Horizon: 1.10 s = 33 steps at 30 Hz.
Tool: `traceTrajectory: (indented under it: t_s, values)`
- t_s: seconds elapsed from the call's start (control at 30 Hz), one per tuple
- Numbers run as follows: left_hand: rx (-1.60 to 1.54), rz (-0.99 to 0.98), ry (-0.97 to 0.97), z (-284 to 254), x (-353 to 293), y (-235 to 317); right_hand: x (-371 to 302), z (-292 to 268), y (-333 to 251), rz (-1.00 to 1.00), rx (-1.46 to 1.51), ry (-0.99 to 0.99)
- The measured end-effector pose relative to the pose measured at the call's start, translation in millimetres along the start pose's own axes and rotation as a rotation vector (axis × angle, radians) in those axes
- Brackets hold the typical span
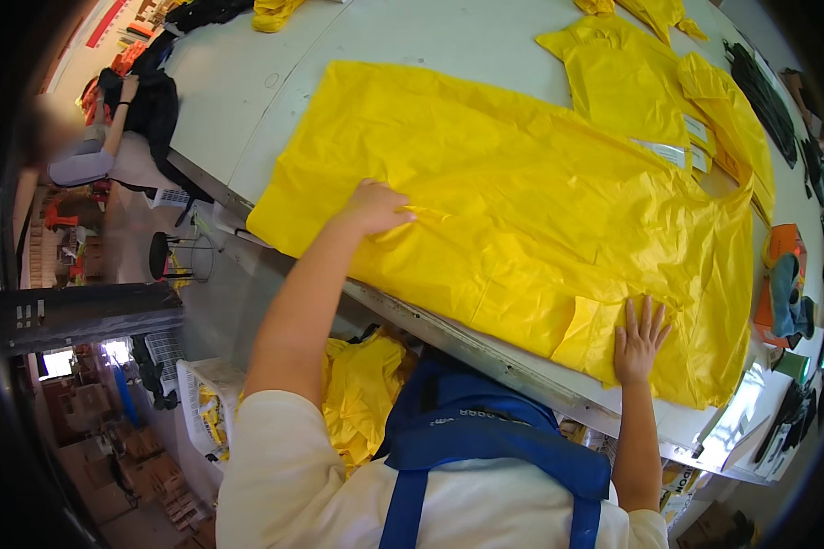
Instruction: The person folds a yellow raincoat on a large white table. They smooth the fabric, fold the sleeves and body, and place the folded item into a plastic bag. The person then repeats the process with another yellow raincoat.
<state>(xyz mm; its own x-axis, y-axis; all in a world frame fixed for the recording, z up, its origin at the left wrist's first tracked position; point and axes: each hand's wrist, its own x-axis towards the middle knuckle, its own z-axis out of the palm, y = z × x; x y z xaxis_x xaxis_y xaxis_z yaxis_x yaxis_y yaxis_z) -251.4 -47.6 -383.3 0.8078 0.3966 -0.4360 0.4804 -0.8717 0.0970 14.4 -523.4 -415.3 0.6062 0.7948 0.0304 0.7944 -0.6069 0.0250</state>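
Note:
A large yellow raincoat-like garment (pixel 485 174) of thin, shiny material lies spread across the pale table in front of me, with creases all over it. My left hand (pixel 375 209) is closed on a small fold of it, left of its middle, and the material puckers at the fingertips. Near the lower right edge, my right hand (pixel 643 346) lies flat on the same garment with its fingers spread. Beside that hand a flap or folded layer (pixel 590 331) shows in the yellow material.
More yellow garments (pixel 618 78) lie at the table's far right, with printed papers (pixel 668 151) beside them. An orange box (pixel 780 274) and dark cloths stand at the right. Below the table edge hangs crumpled yellow material (pixel 366 389) beside a white crate (pixel 201 403). Another person (pixel 87 156) handles dark cloth at left.

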Motion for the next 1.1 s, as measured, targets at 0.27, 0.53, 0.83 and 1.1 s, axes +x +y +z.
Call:
traceTrajectory:
  t_s: [0.27, 0.53, 0.83, 1.1]
  values:
    - [-0.243, 0.219, 0.474, 16.6, 22.8, 85.3, 4.7, 2.0, 0.0, 0.012, -0.010, -0.083]
    - [-0.202, 0.091, 0.010, -4.6, -7.4, 126.3, -11.7, -29.1, -2.5, -0.005, 0.149, -0.259]
    - [-0.028, 0.138, 0.412, -20.9, 137.8, 183.0, 197.0, -56.3, 184.7, 0.282, 0.602, 0.278]
    - [-0.886, 0.437, 0.231, -112.0, 233.7, 288.9, 330.1, -33.6, 278.0, 0.772, 0.840, 0.677]
